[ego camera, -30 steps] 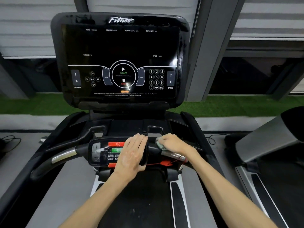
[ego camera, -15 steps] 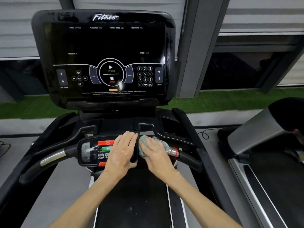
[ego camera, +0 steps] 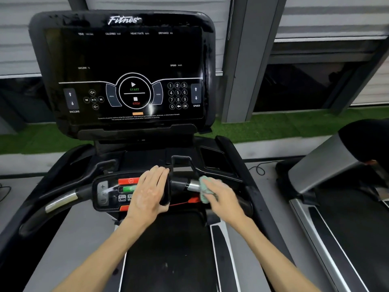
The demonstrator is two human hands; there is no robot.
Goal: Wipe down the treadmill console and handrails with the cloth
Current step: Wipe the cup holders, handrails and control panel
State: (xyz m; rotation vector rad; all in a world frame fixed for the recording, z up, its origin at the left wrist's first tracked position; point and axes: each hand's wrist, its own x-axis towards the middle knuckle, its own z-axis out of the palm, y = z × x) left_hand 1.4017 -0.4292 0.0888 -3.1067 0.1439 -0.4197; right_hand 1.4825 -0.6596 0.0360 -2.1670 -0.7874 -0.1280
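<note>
The black treadmill console (ego camera: 126,66) stands upright ahead of me, its screen dark with lit buttons. Below it runs the front handrail with a small control panel (ego camera: 109,192) in its middle. My left hand (ego camera: 149,192) lies flat, fingers straight, over the right half of that panel. My right hand (ego camera: 221,197) presses a pale green cloth (ego camera: 205,186) onto the right handrail's silver grip (ego camera: 193,185), fingers wrapped over the cloth. The left handrail (ego camera: 61,202) curves away to the left, untouched.
A red safety cord and clip (ego camera: 192,200) hang under the right grip. The black belt (ego camera: 168,249) lies between my arms. A second treadmill (ego camera: 336,165) stands close on the right. Green turf and grey window frames lie behind; cables trail on the floor.
My right hand has slid the cloth to the right along the handrail, off the black part beside the panel and onto the silver grip. The left hand has stayed on the panel.
</note>
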